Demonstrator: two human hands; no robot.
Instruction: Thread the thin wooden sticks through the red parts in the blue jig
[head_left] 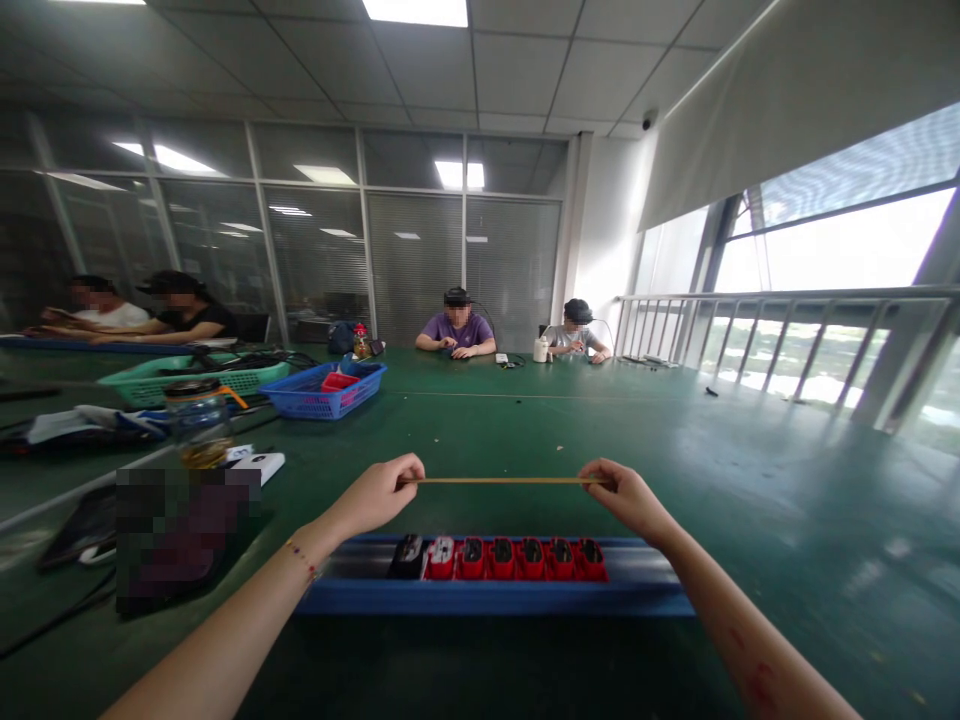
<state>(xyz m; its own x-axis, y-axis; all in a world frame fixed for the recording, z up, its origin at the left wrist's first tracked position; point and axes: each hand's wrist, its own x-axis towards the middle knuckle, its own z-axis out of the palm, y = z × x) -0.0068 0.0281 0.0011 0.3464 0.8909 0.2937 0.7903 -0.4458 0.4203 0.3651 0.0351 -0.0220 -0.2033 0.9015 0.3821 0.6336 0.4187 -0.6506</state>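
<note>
Between my two hands a thin yellow-brown strip [499, 480] runs straight and level above the table; it is seen edge-on, so I cannot tell whether it is tape or a band. My left hand [391, 487] pinches its left end and my right hand [619, 492] pinches its right end. Just below, a long blue tray with a silvery inside [495, 598] lies crosswise in front of me. A row of small red pieces with dark tops [502, 562] stands in it, with a black piece [406, 558] at the left end.
To the left are a glass jar [199, 425], a white device [259, 466], a dark phone [84, 525], a blue basket [322, 392] with red items and a green basket [124, 385]. Several people sit around the green table [540, 430]. A railing [780, 335] lines the window side.
</note>
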